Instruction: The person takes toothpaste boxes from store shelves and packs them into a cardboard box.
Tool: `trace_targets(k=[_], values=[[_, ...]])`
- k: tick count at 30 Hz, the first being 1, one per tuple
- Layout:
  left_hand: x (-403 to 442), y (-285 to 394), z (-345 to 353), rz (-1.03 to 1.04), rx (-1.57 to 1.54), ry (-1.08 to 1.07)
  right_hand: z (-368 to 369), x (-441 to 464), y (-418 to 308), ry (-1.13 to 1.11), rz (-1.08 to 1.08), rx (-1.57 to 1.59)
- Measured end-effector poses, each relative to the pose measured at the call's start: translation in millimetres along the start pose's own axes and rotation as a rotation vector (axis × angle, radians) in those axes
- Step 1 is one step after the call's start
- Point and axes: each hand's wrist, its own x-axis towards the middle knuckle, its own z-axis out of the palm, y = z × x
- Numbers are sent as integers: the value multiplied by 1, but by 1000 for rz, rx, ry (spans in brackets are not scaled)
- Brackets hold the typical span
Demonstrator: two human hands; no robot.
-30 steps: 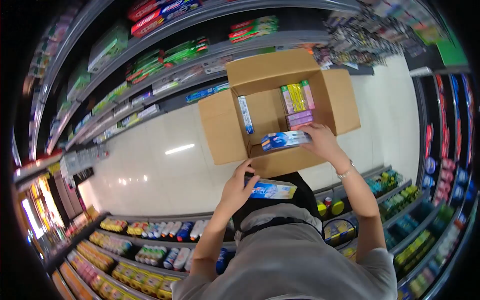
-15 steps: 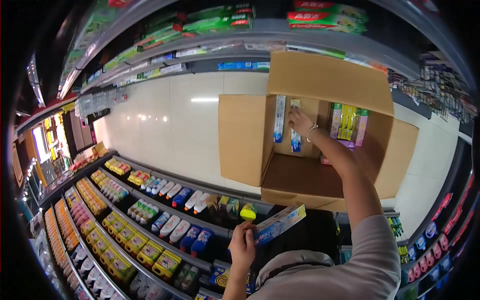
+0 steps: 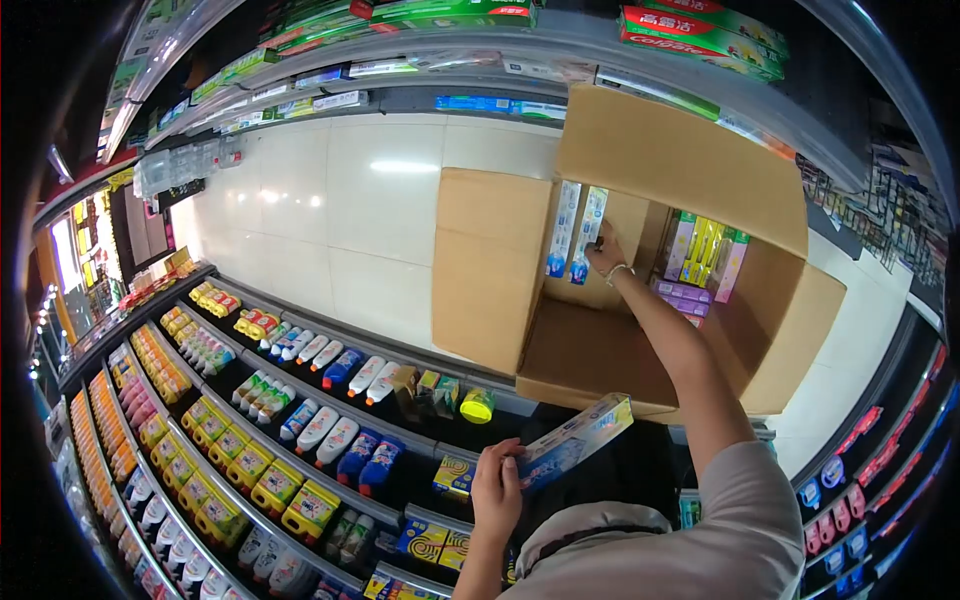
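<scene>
My left hand (image 3: 497, 492) is closed around one end of a blue-and-white toothpaste carton (image 3: 572, 442), held tilted in front of my body. My right hand (image 3: 605, 252) reaches into an open cardboard box (image 3: 487, 270), with its thumb and a finger apart against the right side of another slim toothpaste carton (image 3: 588, 236). A matching carton (image 3: 562, 232) stands just left of that one, along the box's wall. Farther right inside the box are several yellow, pink and green cartons (image 3: 707, 250), with purple cartons (image 3: 684, 292) below them.
Shelves of bottles and yellow jugs (image 3: 310, 508) run along the lower left. Above the box, a shelf (image 3: 460, 45) carries Colgate cartons (image 3: 700, 42). Pale floor tiles (image 3: 330, 220) extend left of the box. Another stocked shelf (image 3: 850, 500) stands at right.
The carton under my right hand has shifted left, close beside the matching one. My right hand has moved from over it to its right side. My left hand still holds its carton.
</scene>
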Motion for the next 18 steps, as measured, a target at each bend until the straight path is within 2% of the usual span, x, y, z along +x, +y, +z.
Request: trace_targets(k=[1,4,6,8,9,11,12,14,16,17,18], values=[[1,3,0,-25,-13,-2,-1,-3,-8,-120,33,70],[1,0,1,18,8,9,13,8,-7,-137,46,193],[2,5,0,26,31,8,17,8,6,-121,-21,181],[5,7,0,42,47,10,11,1,3,45,-36,-140],[6,6,0,69,43,34,4,-3,2,45,-38,-144],[11,8,1,99,29,58,-32,-11,-16,-301,-217,-285],[16,10,3,150,21,79,-52,-16,-29,-301,-218,-293],[25,14,8,195,8,97,-94,-30,-53,-495,79,-48],[38,16,21,203,-118,141,-127,-37,-60,-265,183,93],[46,18,29,265,-124,191,-146,-38,-59,-261,180,87],[54,22,38,328,-131,240,-166,-38,-58,-289,264,14]])
